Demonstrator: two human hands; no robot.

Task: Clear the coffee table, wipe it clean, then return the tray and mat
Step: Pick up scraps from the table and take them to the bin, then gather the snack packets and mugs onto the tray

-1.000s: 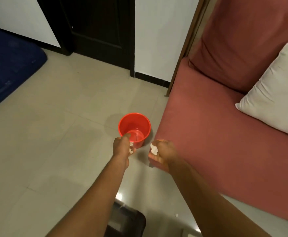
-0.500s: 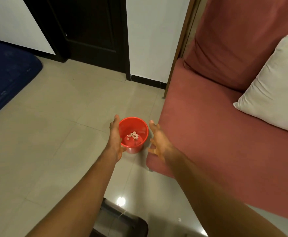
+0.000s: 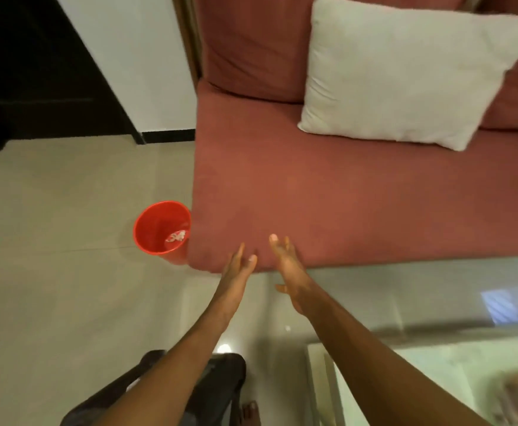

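Observation:
A small red bin (image 3: 159, 229) stands on the tiled floor against the sofa's left corner, with white paper scraps (image 3: 176, 236) lying at its bottom. My left hand (image 3: 237, 269) and my right hand (image 3: 287, 265) are both open and hold nothing, stretched out side by side over the sofa's front edge, to the right of the bin. The glass coffee table (image 3: 436, 373) shows at the lower right, its top blurred, with something brownish on it at the far right edge.
A pink sofa (image 3: 328, 195) fills the upper right, with a white cushion (image 3: 405, 69) leaning on its backrest. A dark door (image 3: 30, 72) and white wall are at the upper left. My leg and bare foot (image 3: 248, 410) are at the bottom.
My hands dropped the paper scraps into the red bin, then opened and swung right, away from it. The view turned right toward the sofa and coffee table.

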